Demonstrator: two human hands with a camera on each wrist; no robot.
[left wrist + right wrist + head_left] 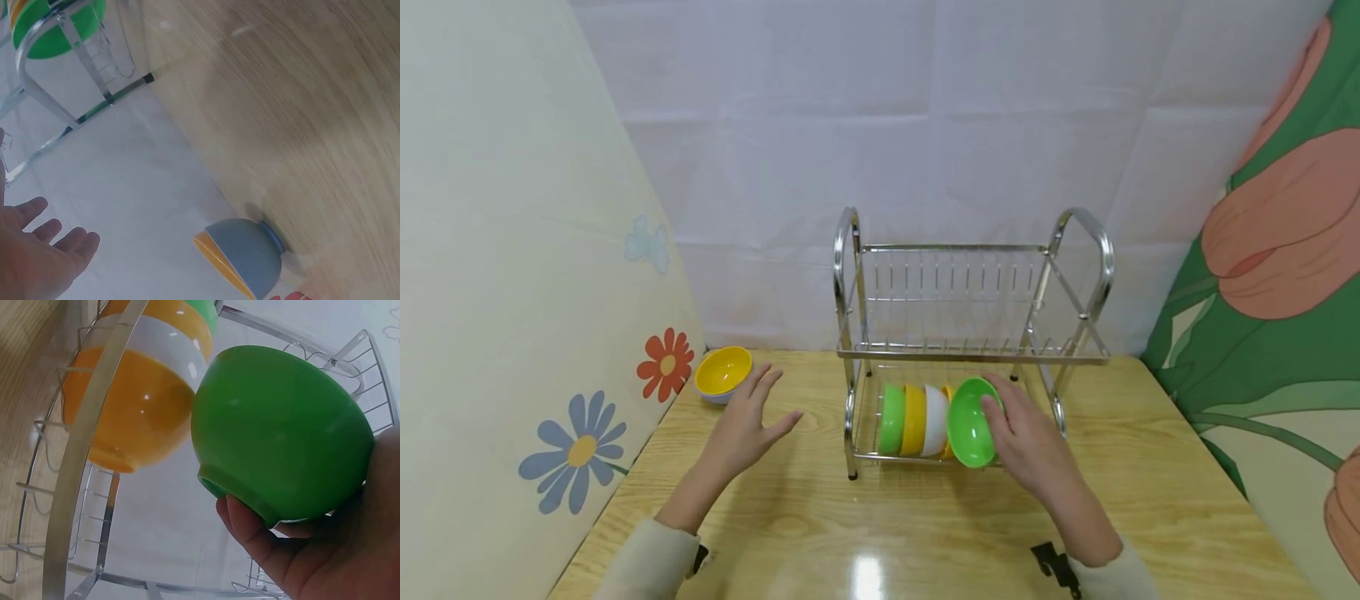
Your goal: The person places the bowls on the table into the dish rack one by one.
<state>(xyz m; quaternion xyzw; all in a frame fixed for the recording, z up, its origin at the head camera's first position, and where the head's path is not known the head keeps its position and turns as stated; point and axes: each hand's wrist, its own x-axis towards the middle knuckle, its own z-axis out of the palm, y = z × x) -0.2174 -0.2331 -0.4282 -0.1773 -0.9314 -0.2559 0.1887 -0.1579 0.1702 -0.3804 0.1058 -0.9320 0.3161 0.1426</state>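
Observation:
My right hand (1033,442) grips a green bowl (970,423) by its side, thumb at the rim and fingers beneath near the foot. The bowl is tilted, its hollow toward the head camera, at the front right of the rack's lower tier. Left of it a row of bowls stands on edge in the rack: a green bowl (891,419), a yellow bowl (914,419), a white bowl (935,421) and an orange-yellow bowl (140,403). With fingers spread, my left hand (741,437) holds nothing, near a yellow bowl (724,371) nested in a blue-grey bowl (250,253).
The two-tier metal dish rack (973,358) stands toward the back of the wooden table (805,525), its upper tier overhanging the bowls. A white cloth (895,150) hangs behind. Flower-printed panels (550,292) flank both sides.

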